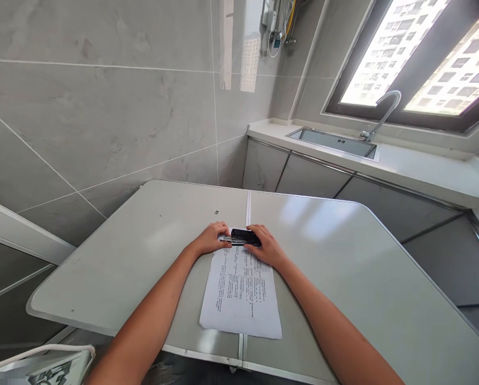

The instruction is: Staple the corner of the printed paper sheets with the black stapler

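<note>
A black stapler (245, 237) lies sideways across the far end of some printed paper (243, 294), with a metal part showing at its left end. My left hand (212, 238) is closed on that metal end. Around the black body at the right, my right hand (266, 245) has its thumb and fingers wrapped. The paper lies flat on the table, its printed lines running toward me; whether it is one sheet or more I cannot tell. Beyond my left hand lies a tiny dark piece, perhaps staples (217, 212), on the tabletop.
The pale folding table (323, 278) has a metal seam down its middle and rounded corners. Behind it on the right runs a white counter (419, 166) with a sink (331, 143) and a faucet (387, 109). A tiled wall (103, 117) stands at the left.
</note>
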A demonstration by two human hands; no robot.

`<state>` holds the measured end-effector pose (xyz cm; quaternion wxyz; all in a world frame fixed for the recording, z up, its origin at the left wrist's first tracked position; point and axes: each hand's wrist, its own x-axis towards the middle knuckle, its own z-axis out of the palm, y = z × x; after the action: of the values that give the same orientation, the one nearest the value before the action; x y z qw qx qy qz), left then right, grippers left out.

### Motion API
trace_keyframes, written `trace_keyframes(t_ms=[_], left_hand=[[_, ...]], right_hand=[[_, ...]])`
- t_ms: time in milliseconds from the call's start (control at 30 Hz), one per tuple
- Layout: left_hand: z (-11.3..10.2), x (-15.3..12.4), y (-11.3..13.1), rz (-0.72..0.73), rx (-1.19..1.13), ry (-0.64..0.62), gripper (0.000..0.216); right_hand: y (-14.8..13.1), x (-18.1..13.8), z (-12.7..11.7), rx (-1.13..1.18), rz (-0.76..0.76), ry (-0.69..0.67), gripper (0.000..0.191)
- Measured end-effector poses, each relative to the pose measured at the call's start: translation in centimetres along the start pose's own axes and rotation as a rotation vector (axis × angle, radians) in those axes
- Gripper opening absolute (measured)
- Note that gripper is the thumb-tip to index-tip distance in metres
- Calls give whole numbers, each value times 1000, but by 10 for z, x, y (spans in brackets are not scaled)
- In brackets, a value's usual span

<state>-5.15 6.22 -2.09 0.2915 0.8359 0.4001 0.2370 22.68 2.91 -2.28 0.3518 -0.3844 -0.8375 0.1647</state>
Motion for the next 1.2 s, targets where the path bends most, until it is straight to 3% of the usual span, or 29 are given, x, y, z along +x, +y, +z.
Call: trace_keyframes(t_ms=[100,200,433,667,867,967,1033,1133,1200], left_hand=[[2,-2,0,-9,20,28,33],[3,-4,2,-15,37,40,30],[3,-7,12,48,184,48,31],[10,-8,18,67,62,146,22],[14,-5,23,-8,-306,175,23],[18,0,21,-82,-631,246,41],[22,4,18,-185,-907,336,43],[26,10,13,-292,-1138,405,20],[25,12,9,-350,-1229,394,19]], right_hand=[[-3,0,4,-72,-22,-80,38],[-4,0,5,-101,-11,-67,28],[-6,1,2,-77,-50,-33,28],[-2,1,7,-68,-73,4,22],[-5,-1,5,-74,-121,-10,24],[-5,-4,5,-121,-130,-54,25],[-3,-4,7,-165,-174,-57,28],[2,-4,12,-252,-293,33,42],[4,-4,14,-325,-371,147,54]])
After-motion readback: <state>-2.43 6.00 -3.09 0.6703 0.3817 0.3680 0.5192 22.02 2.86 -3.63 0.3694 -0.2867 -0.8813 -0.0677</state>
